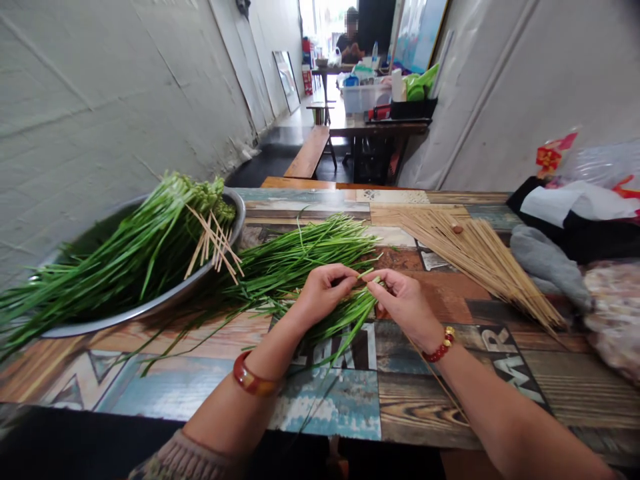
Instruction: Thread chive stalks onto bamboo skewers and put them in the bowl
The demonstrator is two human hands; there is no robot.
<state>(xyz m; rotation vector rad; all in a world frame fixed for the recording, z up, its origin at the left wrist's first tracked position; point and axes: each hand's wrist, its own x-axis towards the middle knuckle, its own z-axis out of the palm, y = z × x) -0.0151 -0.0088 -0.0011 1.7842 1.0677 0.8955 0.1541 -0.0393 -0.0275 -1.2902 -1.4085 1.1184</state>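
Above the tabletop, my left hand (325, 290) pinches the pale end of a garlic chive between thumb and forefinger. Close against it, my right hand (403, 303) is closed on a thin bamboo skewer (443, 383), whose long end runs back under my wrist. A small bunch of chives (357, 323) hangs at my right fingertips, leaves trailing down and left; the skewer's tip is hidden by the fingers. Just beyond my hands lies a larger pile of loose chives (310, 250). To the right, many bare bamboo skewers (475, 257) lie fanned out on the table.
At the left, a metal basin (150, 312) holds heaped chives (135, 250) with skewer ends (215, 247) sticking out. A grey cloth (545, 260) and a filled plastic bag (615, 313) sit on the patchwork table (425, 407) at right. Farther off are a bench (310, 153) and a seated person (351, 43).
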